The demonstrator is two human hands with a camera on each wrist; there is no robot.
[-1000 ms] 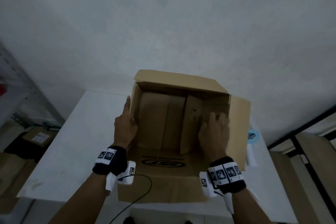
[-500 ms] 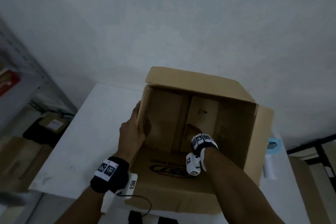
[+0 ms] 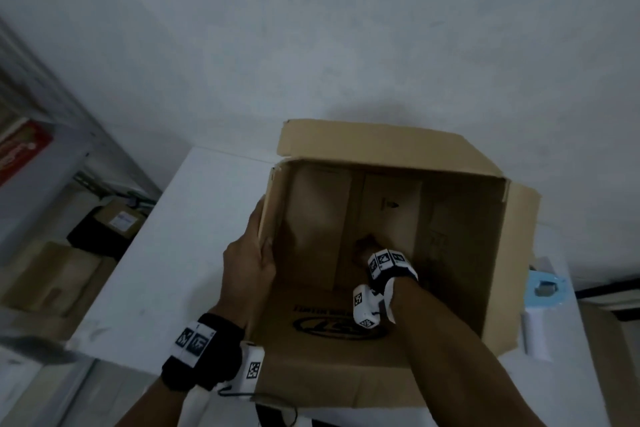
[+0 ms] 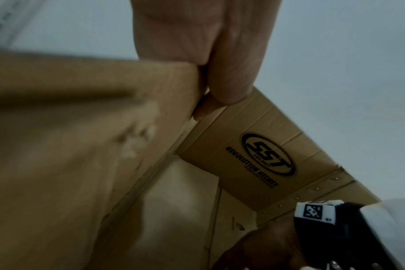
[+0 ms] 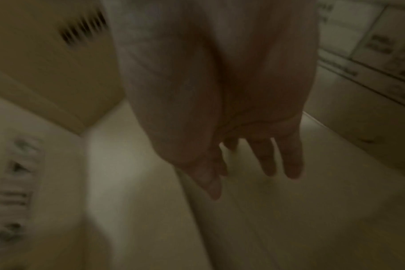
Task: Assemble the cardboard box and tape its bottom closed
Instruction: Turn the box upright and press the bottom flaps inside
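Gripping cardboard box (image 3: pixel 450 163) wall: left hand (image 3: pixel 247 263); right hand (image 5: pixel 220 109) inside, fingers straight; tape roll (image 3: pixel 545 288) beside.

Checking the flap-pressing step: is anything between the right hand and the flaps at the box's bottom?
Nothing visible. The right hand is deep inside the cardboard box, fingers extended toward the bottom flaps; the left hand grips the box's left wall.

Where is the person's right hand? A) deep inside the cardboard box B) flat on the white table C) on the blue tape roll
A: the right hand reaches down inside the cardboard box, fingers straight, while the left hand grips the box's left wall.
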